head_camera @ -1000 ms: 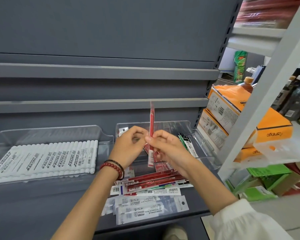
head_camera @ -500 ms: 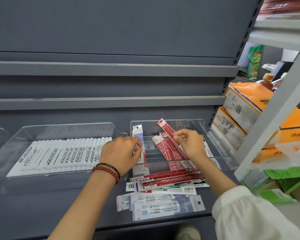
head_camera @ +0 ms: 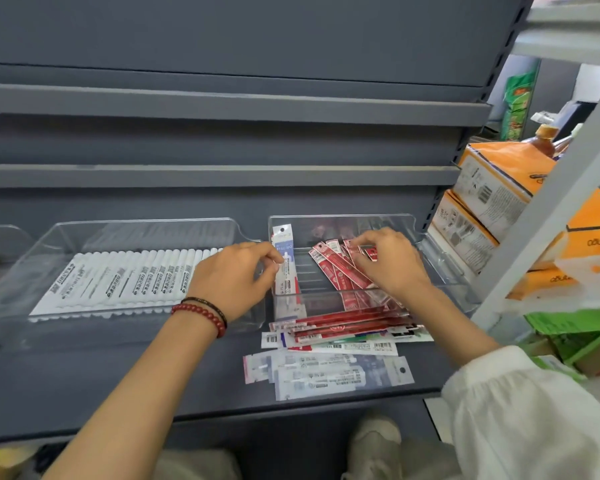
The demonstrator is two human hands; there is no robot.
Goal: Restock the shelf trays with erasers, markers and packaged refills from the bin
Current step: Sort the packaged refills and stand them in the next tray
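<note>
Two clear trays sit on the grey shelf. The left tray (head_camera: 66, 230) holds a row of white markers (head_camera: 125, 278). In the right tray (head_camera: 430, 244) lie several red refill packets (head_camera: 333, 271), and my right hand (head_camera: 388, 261) rests on them, fingertips pinching their top ends. A blue-white refill packet (head_camera: 284, 268) leans against the tray's left wall, pinched by my left hand (head_camera: 236, 278). More red packets (head_camera: 343, 323) and pale blue packets (head_camera: 326, 375) lie loose on the shelf in front of the tray.
Orange cartons (head_camera: 492, 188) are stacked just right of the tray. A white shelf upright (head_camera: 548, 209) crosses the right side, with green boxes (head_camera: 568, 327) below it. Two bare grey shelves (head_camera: 222, 105) hang above. My shoe (head_camera: 374, 438) shows below the shelf edge.
A second ago both hands held one red packet upright above the tray. Now it lies with the other red packets under my right hand, and my left hand has moved to the blue-white packet.
</note>
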